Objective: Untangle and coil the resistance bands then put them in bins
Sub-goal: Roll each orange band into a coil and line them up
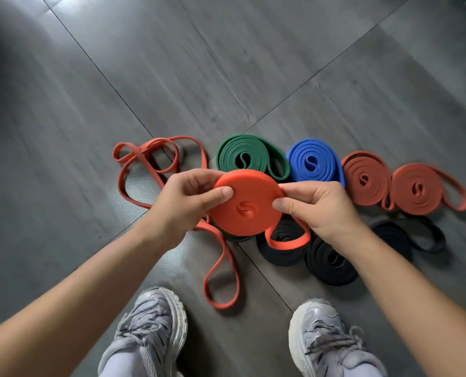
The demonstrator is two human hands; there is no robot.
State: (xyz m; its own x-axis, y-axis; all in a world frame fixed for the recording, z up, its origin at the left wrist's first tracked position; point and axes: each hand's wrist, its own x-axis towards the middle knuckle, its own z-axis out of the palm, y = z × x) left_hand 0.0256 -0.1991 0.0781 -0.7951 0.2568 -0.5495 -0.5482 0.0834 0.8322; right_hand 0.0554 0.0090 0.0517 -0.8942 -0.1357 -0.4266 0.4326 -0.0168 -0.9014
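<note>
While both hands hold it above the floor, we see the orange coil wound tight, flat face up toward the camera. Left hand pinches its left edge, thumb on the face, fingers curled behind. Right hand pinches the right edge the same way, thumb on the face. We note a short tail of this band drooping in a loop under the right hand. On the floor behind the hands we count a row of coils: green coil, blue coil, rust coil, then a second rust coil touching it, each with a loose outer loop. Nearer the person lie black coils, partly hidden by the held coil and right wrist. A loose band, orange, sprawls uncoiled at left, one loop running under the left wrist toward the shoes. We can't tell whether it is one band or two.
</note>
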